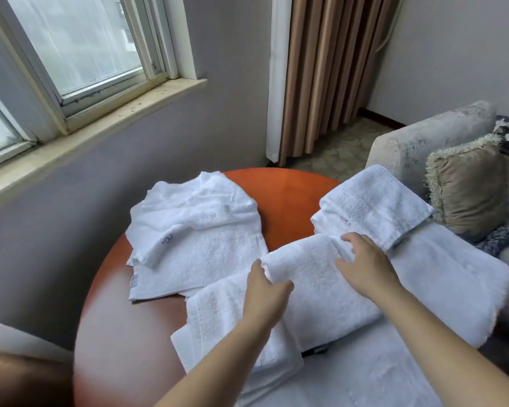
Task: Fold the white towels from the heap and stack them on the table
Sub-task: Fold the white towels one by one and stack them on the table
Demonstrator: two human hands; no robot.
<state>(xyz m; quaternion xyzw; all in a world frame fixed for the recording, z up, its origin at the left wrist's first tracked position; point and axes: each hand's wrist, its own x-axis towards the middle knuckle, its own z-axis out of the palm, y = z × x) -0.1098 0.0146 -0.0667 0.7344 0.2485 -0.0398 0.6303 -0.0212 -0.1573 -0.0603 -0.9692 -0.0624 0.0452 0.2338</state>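
Your left hand (266, 289) and right hand (362, 265) both grip the half-folded towel (309, 286) mid-worktop (279, 195); a folded stack (370, 207) sits at the right; the loose heap (197, 230) at the left is not yet folded, so you seem roughly partway.

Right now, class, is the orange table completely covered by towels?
No, bare orange tabletop shows between the loose heap and the folded stack.
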